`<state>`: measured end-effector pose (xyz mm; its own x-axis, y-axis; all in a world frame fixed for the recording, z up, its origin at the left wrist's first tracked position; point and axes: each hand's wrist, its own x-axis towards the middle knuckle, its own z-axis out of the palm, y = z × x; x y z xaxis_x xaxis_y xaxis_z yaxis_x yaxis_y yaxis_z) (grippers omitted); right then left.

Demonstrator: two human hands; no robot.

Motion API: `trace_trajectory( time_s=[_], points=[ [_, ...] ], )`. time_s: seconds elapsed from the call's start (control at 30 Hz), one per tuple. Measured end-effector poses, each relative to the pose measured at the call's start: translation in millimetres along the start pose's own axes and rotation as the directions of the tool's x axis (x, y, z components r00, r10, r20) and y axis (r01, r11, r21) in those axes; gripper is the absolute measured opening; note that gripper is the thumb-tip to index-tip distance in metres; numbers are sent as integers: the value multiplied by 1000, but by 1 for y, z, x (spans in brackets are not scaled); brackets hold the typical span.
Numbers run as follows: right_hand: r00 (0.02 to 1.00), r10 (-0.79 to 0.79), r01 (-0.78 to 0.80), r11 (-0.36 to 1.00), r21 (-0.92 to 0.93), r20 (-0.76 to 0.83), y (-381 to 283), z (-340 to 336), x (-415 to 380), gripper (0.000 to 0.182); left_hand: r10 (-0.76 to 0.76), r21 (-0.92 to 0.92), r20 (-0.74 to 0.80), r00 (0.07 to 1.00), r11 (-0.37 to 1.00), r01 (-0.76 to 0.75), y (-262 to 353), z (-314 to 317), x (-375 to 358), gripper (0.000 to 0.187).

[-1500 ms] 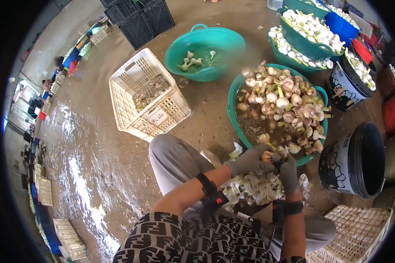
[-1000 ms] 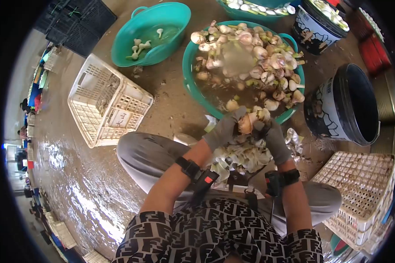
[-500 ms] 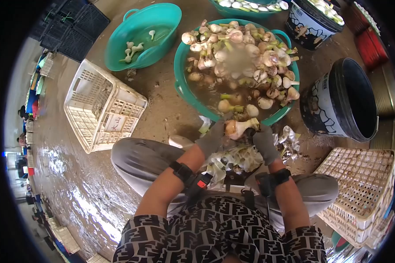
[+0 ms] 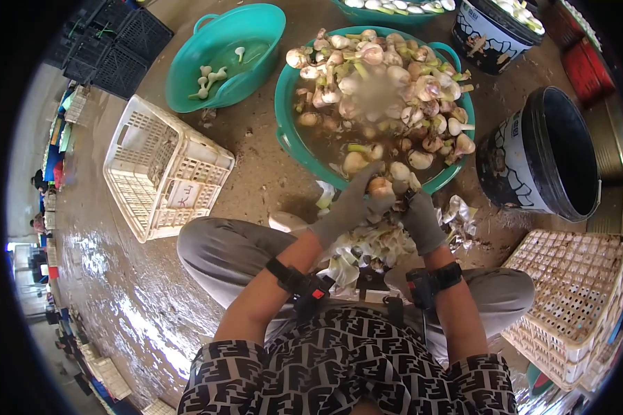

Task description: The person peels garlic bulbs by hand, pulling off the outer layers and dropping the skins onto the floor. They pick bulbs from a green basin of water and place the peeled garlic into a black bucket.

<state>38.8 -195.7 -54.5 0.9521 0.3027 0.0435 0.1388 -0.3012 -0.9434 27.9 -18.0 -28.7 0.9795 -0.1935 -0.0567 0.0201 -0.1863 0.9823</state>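
Observation:
Both my hands wear grey gloves and meet over one garlic bulb (image 4: 380,185) at the near rim of a teal basin (image 4: 284,124). My left hand (image 4: 349,206) wraps the bulb from the left. My right hand (image 4: 420,220) presses against it from the right; a small dark tool seems to sit in that hand, but I cannot tell. The basin holds muddy water and several unpeeled garlic bulbs (image 4: 387,83). A heap of pale garlic skins (image 4: 370,247) lies below my hands, between my knees.
A second teal basin (image 4: 256,76) with a few peeled bulbs sits at the upper left. A white crate (image 4: 160,169) stands to the left, another white crate (image 4: 574,304) to the right. A black bucket (image 4: 543,155) stands right of the basin. The concrete floor is wet.
The view swung down onto the basin. The bulb's stalk stuck out to the right half a second ago; now my hands have closed tighter around the bulb and risen slightly toward the basin rim.

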Motion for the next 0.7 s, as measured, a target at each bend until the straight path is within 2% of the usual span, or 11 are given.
trace_trajectory(
  time_s=[0.1, 0.13, 0.2, 0.3, 0.33, 0.37, 0.4, 0.43, 0.53, 0.63, 0.7],
  points=[
    [1000, -6, 6, 998, -64, -4, -5, 1, -2, 15, 92, 150, -5, 996, 985, -91, -10, 3, 0, 61],
    [1000, 15, -15, 998, -61, -8, -6, 1, -2, 14, -12, 31, 0, 1000, 999, 12, -8, 3, 0, 60],
    [993, -104, 111, 976, -190, 47, -4, -2, 1, 14, -215, -202, 46, 976, 954, 220, 0, 4, -2, 59],
    [949, -292, 314, 883, -348, 116, -5, -10, 2, 19, -309, -452, 66, 949, 839, 304, -12, 1, -1, 52],
    [924, -355, 382, 837, -393, 141, -7, -11, 3, 21, -366, -609, 124, 922, 706, 362, -13, 0, 1, 48],
    [981, -185, 192, 947, -257, 54, -3, -7, 4, 25, -408, -738, 191, 893, 540, 405, -14, -2, 5, 46],
    [1000, 7, -7, 995, -98, -4, 0, 1, 4, 29, -435, -832, 264, 861, 349, 432, -13, -5, 7, 46],
    [978, 206, -204, 976, 71, -28, 4, 6, 3, 32, -385, -741, 311, 869, 475, 475, -9, -15, 7, 50],
    [990, 110, -111, 994, 2, -84, 1, 3, 3, 30, -289, -791, 315, 904, 446, 418, -8, -12, 8, 49],
    [966, 252, -212, 894, 394, -51, -17, 2, 3, 26, -370, -507, 165, 914, 763, 401, -2, -6, 11, 48],
    [977, 212, -202, 886, 417, 23, -5, -2, 0, 27, -358, -317, -59, 932, 892, 322, 1, 3, 3, 46]
  ],
)
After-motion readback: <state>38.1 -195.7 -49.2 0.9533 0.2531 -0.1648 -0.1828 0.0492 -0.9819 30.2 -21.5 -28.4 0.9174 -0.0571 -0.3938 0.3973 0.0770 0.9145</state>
